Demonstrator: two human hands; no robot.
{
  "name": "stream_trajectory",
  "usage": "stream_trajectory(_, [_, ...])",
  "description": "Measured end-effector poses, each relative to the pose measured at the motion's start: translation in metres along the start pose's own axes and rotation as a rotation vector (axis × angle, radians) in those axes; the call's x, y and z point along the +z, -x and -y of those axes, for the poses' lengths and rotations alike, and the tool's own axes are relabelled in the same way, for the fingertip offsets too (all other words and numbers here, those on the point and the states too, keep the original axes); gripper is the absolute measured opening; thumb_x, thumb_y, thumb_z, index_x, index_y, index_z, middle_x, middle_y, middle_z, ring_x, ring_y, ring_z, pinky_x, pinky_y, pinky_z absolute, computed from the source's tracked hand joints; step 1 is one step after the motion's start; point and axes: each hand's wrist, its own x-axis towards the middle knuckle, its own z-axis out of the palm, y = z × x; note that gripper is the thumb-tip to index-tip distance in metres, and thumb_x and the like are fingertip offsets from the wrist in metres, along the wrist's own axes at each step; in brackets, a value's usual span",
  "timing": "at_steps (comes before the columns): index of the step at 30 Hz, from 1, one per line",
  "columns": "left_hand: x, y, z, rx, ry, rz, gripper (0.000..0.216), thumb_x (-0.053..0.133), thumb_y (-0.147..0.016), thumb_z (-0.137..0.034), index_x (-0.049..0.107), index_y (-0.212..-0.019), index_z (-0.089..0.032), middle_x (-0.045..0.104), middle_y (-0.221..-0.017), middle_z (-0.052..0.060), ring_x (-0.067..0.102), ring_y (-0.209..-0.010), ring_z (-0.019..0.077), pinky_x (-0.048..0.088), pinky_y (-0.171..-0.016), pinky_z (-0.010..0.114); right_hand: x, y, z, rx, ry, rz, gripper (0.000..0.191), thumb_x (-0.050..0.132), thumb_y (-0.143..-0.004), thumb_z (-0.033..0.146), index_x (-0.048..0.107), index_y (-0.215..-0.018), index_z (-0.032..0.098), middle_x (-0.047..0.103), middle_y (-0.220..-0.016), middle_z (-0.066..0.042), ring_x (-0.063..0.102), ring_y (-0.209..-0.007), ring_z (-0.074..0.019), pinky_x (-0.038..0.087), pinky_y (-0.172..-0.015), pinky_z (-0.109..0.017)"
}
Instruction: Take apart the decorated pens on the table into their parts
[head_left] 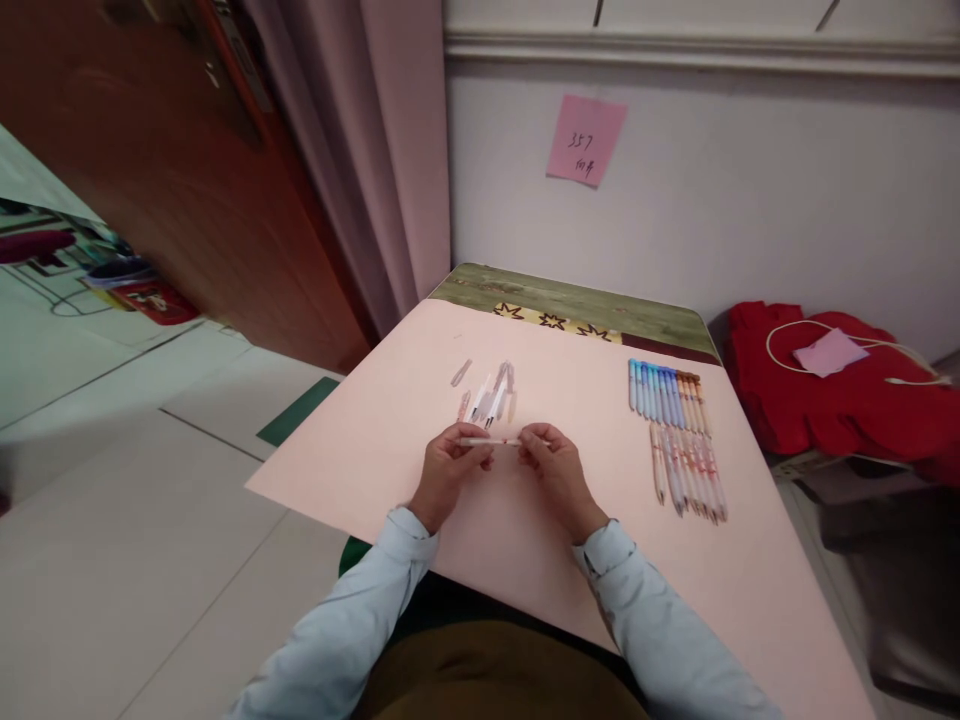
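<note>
A slim, pale pen [495,441] is held level between my two hands, above the near middle of the table. My left hand [452,465] pinches one end with thumb and fingers. At the other end, my right hand [553,465] has its fingers closed on the pen too. Just beyond my hands lies a loose group of pen parts [495,390], some white, some greyish and clear. To the right, a row of blue and brown pens [664,392] lies side by side. Nearer me than that row is a second row of pale pinkish pens [690,470].
Pink sheeting covers the table [360,470], with a green patterned strip [555,312] along its back edge. Red cloth [757,390] with a white cable lies at the right. A pink note [585,140] hangs on the wall. A brown door [172,150] stands at the left.
</note>
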Motion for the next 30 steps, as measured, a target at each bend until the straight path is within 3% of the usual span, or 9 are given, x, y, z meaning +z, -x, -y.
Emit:
stream_trajectory(3, [0.001, 0.002, 0.001, 0.042, -0.136, 0.032, 0.023, 0.078, -0.074, -0.029, 0.063, -0.086, -0.017, 0.066, -0.075, 0.000, 0.061, -0.069, 0.0130, 0.048, -0.066, 0.026, -0.004, -0.005, 0.000, -0.060, -0.080, -0.083, 0.037, 0.082, -0.070, 0.038, 0.063, -0.095, 0.020, 0.053, -0.063, 0.007, 0.050, -0.060, -0.0090, 0.040, -0.058, -0.021])
stream_trajectory(6, [0.009, 0.004, 0.002, 0.045, -0.264, 0.165, 0.022, 0.076, -0.076, -0.030, 0.062, -0.086, -0.018, 0.066, -0.077, 0.001, 0.062, -0.072, 0.0141, 0.048, -0.068, 0.026, -0.005, -0.008, 0.002, -0.122, -0.110, -0.117, 0.040, 0.081, -0.071, 0.038, 0.061, -0.100, 0.020, 0.052, -0.066, 0.007, 0.049, -0.059, -0.0088, 0.040, -0.058, -0.022])
stream_trajectory(10, [0.028, 0.006, -0.001, -0.103, -0.242, 0.360, 0.030, 0.072, -0.081, -0.035, 0.062, -0.105, -0.019, 0.068, -0.069, 0.002, 0.060, -0.057, 0.0143, 0.045, -0.056, 0.026, -0.004, -0.009, 0.006, -0.176, -0.009, -0.154, 0.038, 0.080, -0.071, 0.040, 0.061, -0.096, 0.019, 0.054, -0.064, 0.006, 0.046, -0.055, -0.0093, 0.040, -0.055, -0.023])
stream_trajectory(12, [0.038, 0.004, -0.003, -0.170, -0.146, 0.386, 0.028, 0.070, -0.083, -0.039, 0.064, -0.100, -0.018, 0.068, -0.067, 0.003, 0.056, -0.050, 0.0130, 0.042, -0.050, 0.025, -0.004, -0.009, 0.007, -0.177, 0.082, -0.142, 0.037, 0.076, -0.075, 0.045, 0.064, -0.098, 0.018, 0.054, -0.061, 0.005, 0.046, -0.053, -0.0104, 0.041, -0.054, -0.025])
stream_trajectory(15, [0.044, -0.006, -0.004, -0.190, 0.058, 0.247, 0.026, 0.071, -0.082, -0.042, 0.066, -0.088, -0.017, 0.069, -0.071, 0.005, 0.060, -0.056, 0.0143, 0.046, -0.056, 0.027, -0.006, -0.007, 0.008, -0.196, 0.212, -0.116, 0.041, 0.062, -0.085, 0.054, 0.068, -0.103, 0.018, 0.063, -0.073, -0.001, 0.052, -0.057, -0.0126, 0.044, -0.055, -0.027])
stream_trajectory(19, [0.036, -0.021, 0.000, -0.078, 0.219, -0.030, 0.021, 0.076, -0.078, -0.035, 0.071, -0.086, -0.017, 0.070, -0.089, 0.005, 0.063, -0.078, 0.0141, 0.050, -0.075, 0.027, -0.003, -0.004, 0.007, -0.148, 0.372, -0.002, 0.045, 0.055, -0.088, 0.060, 0.069, -0.085, 0.018, 0.065, -0.070, -0.003, 0.058, -0.062, -0.0156, 0.045, -0.057, -0.027])
stream_trajectory(24, [0.025, -0.027, 0.007, -0.118, 0.284, -0.017, 0.021, 0.075, -0.077, -0.036, 0.071, -0.087, -0.017, 0.064, -0.074, 0.000, 0.058, -0.061, 0.0125, 0.049, -0.060, 0.028, 0.006, 0.000, 0.006, -0.041, 0.312, 0.253, 0.047, 0.052, -0.090, 0.062, 0.065, -0.076, 0.019, 0.060, -0.064, -0.001, 0.053, -0.056, -0.0132, 0.042, -0.053, -0.025])
stream_trajectory(27, [0.023, -0.027, 0.007, -0.102, 0.236, -0.035, 0.021, 0.080, -0.074, -0.031, 0.072, -0.086, -0.016, 0.068, -0.082, 0.003, 0.060, -0.067, 0.0117, 0.050, -0.065, 0.027, 0.009, 0.000, 0.008, -0.029, 0.293, 0.262, 0.044, 0.057, -0.088, 0.059, 0.062, -0.072, 0.019, 0.056, -0.060, 0.001, 0.047, -0.052, -0.0109, 0.038, -0.049, -0.024])
stream_trajectory(30, [0.022, -0.029, 0.006, -0.126, 0.311, -0.055, 0.029, 0.077, -0.077, -0.034, 0.073, -0.100, -0.016, 0.073, -0.094, 0.007, 0.065, -0.082, 0.0154, 0.051, -0.078, 0.029, 0.007, 0.000, 0.010, -0.018, 0.292, 0.220, 0.040, 0.062, -0.085, 0.057, 0.063, -0.074, 0.019, 0.056, -0.059, 0.002, 0.045, -0.050, -0.0102, 0.037, -0.048, -0.024])
